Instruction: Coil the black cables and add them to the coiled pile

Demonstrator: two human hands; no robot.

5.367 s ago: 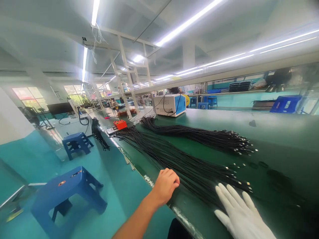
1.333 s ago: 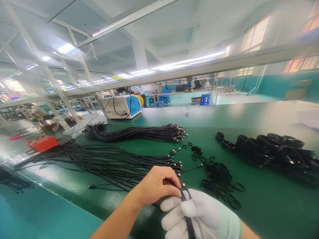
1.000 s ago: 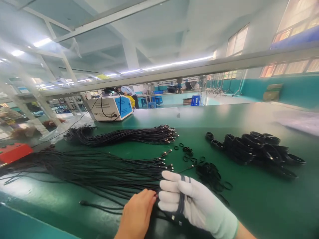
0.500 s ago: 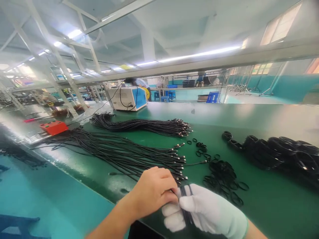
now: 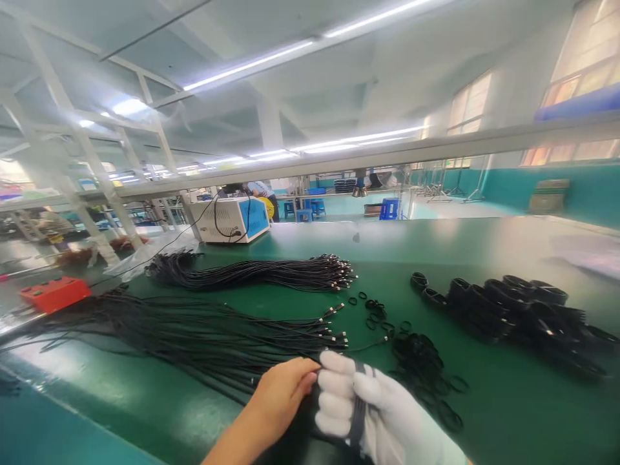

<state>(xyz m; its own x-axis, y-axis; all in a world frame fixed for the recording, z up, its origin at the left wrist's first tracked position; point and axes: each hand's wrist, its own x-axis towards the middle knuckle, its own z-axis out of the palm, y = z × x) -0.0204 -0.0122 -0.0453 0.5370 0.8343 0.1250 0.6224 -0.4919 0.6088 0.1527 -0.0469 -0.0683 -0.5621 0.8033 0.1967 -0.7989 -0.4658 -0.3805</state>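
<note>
My right hand (image 5: 382,407), in a white glove, is wrapped round a coiled black cable (image 5: 357,413) near the bottom of the view. Against its fingertips, my bare left hand (image 5: 278,394) has its fingers pinched together; what they hold is hidden. Left of and beyond my hands, loose black cables (image 5: 194,329) with metal plugs are spread on the green table (image 5: 145,400). A second cable bundle (image 5: 261,272) lies behind them. Small black rings (image 5: 419,352) are heaped right of my hands.
Coiled black cables (image 5: 513,307) are piled at the right. A red box (image 5: 55,294) sits at the left edge, and a white and blue machine (image 5: 232,219) at the back. A metal rail (image 5: 310,163) crosses above the table. Part of a person (image 5: 264,190) shows behind the machine.
The view has turned right and tilted up. My left hand has shifted left across the gloved fingers, which now show side by side round the coil.
</note>
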